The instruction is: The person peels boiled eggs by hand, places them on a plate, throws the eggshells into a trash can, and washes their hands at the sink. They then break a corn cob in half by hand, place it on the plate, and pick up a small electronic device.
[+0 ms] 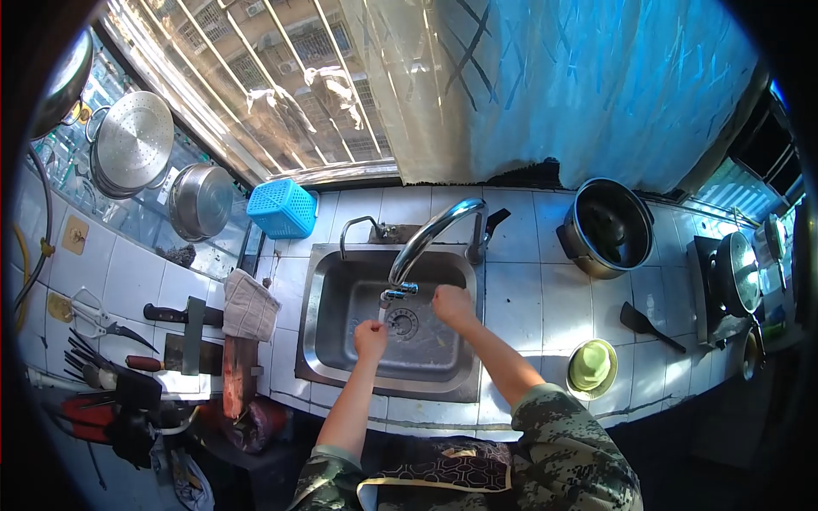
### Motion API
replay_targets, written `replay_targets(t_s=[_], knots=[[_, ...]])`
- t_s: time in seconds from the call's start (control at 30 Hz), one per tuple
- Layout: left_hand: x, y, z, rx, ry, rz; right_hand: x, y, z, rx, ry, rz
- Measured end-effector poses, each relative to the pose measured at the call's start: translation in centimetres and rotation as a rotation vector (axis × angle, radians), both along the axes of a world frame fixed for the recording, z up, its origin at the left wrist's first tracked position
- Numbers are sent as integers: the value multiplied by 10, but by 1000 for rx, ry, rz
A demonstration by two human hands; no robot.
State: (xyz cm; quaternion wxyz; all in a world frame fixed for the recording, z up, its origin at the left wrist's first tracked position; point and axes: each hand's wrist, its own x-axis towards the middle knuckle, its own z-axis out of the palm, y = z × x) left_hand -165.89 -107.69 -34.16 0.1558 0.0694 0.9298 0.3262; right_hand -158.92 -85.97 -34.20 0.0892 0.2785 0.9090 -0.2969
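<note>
Both hands are over the stainless steel sink [341,285], one on each side of the curved chrome faucet [436,228]. My left hand [370,339] is closed just below and left of the spout, near a thin bright streak under it. Closer to the sink's right rim, my right hand [453,307] is curled into a fist, back of the hand facing up. The fingers hide whatever either hand may hold. Between and beyond them a round drain strainer [401,323] shows in the basin floor. A smaller tap [359,228] stands behind the sink's back left corner.
A blue plastic basket [283,209] stands back left. On the right are a deep pot [607,228], a black spatula [649,327], a bowl with something pale green [591,368] and a pan [736,272] on a stove. Knives [167,314] and a cloth [250,306] are left.
</note>
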Motion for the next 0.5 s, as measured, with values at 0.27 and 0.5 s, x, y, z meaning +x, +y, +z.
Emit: replay_targets(t_s=[0.27, 0.5], knots=[[5, -21, 22, 224, 14, -36, 10, 123, 79, 229, 406, -488], [18, -32, 83, 359, 23, -81, 7, 154, 103, 230, 219, -213]])
